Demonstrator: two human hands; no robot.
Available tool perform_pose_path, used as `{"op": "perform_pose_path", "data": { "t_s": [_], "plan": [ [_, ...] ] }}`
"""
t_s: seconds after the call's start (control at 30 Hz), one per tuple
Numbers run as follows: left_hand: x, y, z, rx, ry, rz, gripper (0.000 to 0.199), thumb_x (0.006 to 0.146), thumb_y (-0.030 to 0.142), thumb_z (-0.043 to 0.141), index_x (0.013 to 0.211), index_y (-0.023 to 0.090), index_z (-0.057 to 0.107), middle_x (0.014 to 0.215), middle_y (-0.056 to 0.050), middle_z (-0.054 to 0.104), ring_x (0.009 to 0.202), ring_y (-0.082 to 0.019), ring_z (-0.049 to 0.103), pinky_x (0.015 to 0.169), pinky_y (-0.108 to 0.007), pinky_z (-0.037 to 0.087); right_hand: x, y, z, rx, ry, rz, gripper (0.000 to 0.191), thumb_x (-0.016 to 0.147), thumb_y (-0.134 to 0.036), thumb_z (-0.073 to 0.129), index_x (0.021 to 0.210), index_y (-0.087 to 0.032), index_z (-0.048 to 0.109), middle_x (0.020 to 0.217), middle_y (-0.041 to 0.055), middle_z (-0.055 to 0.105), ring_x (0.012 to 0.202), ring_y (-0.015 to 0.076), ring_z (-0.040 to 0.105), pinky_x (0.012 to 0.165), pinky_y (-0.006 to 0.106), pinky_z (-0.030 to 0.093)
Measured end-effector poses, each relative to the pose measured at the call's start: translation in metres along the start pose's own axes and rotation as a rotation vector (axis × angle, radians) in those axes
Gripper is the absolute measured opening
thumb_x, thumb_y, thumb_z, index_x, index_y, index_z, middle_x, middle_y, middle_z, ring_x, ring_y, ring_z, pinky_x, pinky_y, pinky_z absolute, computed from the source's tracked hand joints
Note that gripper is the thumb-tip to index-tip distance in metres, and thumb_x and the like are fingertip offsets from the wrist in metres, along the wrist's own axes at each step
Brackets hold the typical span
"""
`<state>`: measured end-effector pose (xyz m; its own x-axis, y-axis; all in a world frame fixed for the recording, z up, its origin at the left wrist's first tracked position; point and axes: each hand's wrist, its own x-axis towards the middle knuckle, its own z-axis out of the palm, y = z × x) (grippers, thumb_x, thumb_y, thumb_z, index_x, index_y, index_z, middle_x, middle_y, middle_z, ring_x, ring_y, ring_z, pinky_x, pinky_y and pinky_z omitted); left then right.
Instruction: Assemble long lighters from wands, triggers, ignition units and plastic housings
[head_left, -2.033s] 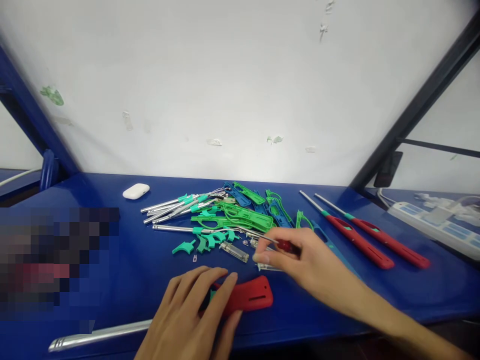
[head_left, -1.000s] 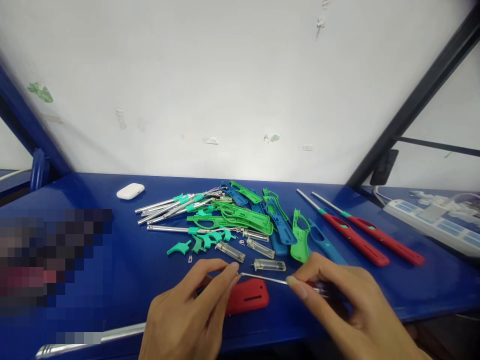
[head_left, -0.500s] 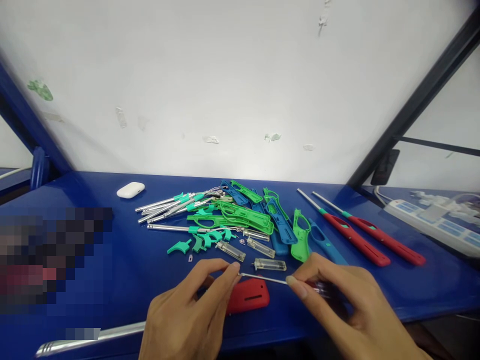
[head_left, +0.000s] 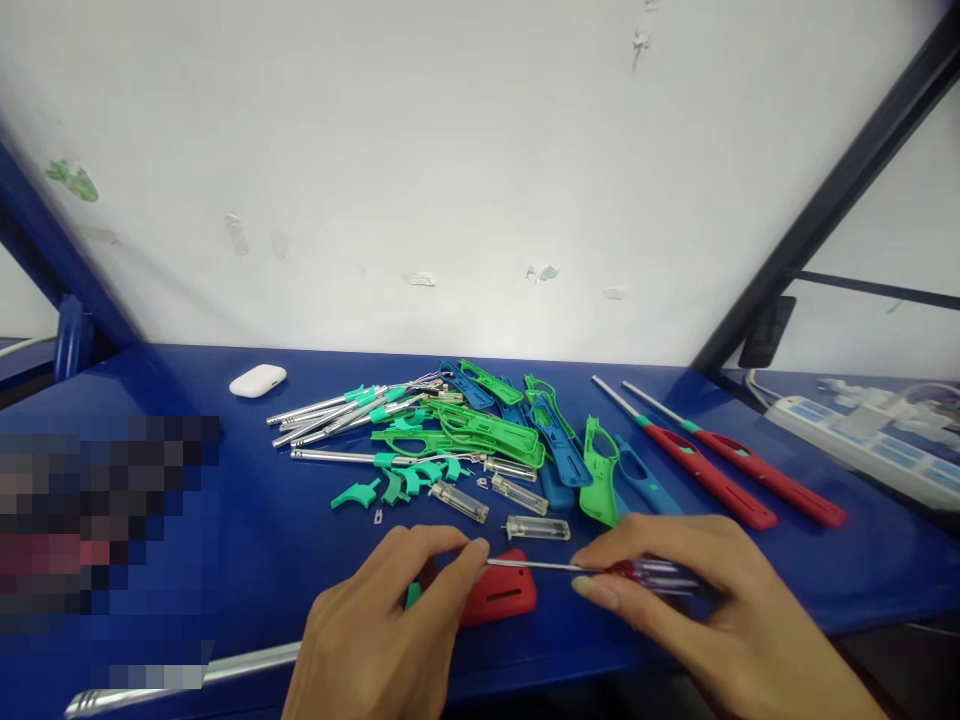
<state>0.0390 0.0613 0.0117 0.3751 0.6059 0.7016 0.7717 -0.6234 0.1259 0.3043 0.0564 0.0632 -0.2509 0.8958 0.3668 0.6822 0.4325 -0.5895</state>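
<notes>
My right hand (head_left: 675, 610) is closed on a small screwdriver (head_left: 656, 574) with a clear and dark red handle. Its thin metal shaft points left. At the shaft's far end, the thumb and fingers of my left hand (head_left: 397, 610) are pinched together, and the tip is hidden between them. Beneath the shaft lies a red lighter body (head_left: 501, 590), partly covered by my left hand. A long silver tube (head_left: 247, 661) extends to the left from behind that hand. Just beyond the shaft is a clear fuel tank (head_left: 538, 528).
Behind my hands are green shells (head_left: 487, 432), blue shells (head_left: 559, 445), teal triggers (head_left: 356, 494) and silver tubes (head_left: 330, 408). Two red lighters (head_left: 705, 475) lie to the right, near a white power strip (head_left: 862, 440). A white case (head_left: 258, 380) sits at the back left.
My right thumb and finger have parted slightly, and more of the screwdriver handle shows. My left fingertips have moved a little right along the shaft. The view has shifted slightly.
</notes>
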Motion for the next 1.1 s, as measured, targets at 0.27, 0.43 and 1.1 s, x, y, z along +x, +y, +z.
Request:
{"op": "perform_pose_path", "data": {
  "t_s": [0.27, 0.43, 1.1],
  "plan": [
    [0.006, 0.008, -0.002, -0.213, 0.051, -0.055, 0.025, 0.103, 0.013, 0.054, 0.11, 0.028, 0.072, 0.095, 0.002, 0.073, 0.076, -0.01, 0.067, 0.071, -0.02, 0.061, 0.01, -0.002, -0.007, 0.608, -0.102, 0.201, 0.041, 0.084, -0.056, 0.084, 0.079, -0.023, 0.062, 0.065, -0.0022, 0.067, 0.051, 0.0113, 0.062, 0.046, 0.018, 0.049],
    [0.001, 0.015, 0.004, -0.242, 0.028, -0.092, 0.023, 0.099, 0.012, 0.062, 0.114, 0.029, 0.069, 0.099, 0.001, 0.071, 0.088, -0.012, 0.065, 0.077, -0.02, 0.061, 0.003, -0.007, 0.001, 0.669, 0.078, 0.018, 0.032, 0.103, -0.054, 0.062, 0.093, -0.026, 0.073, 0.067, 0.0009, 0.071, 0.055, 0.0133, 0.068, 0.046, 0.018, 0.052],
    [0.019, 0.023, 0.029, -0.368, -0.147, -0.195, 0.019, 0.097, 0.013, 0.062, 0.09, 0.025, 0.074, 0.091, -0.001, 0.069, 0.078, -0.017, 0.07, 0.066, -0.03, 0.062, 0.026, -0.024, 0.008, 0.276, 0.093, -0.206, 0.018, 0.106, -0.037, 0.061, 0.093, -0.028, 0.069, 0.07, -0.0098, 0.065, 0.058, 0.0046, 0.06, 0.058, 0.012, 0.047]
  ]
}}
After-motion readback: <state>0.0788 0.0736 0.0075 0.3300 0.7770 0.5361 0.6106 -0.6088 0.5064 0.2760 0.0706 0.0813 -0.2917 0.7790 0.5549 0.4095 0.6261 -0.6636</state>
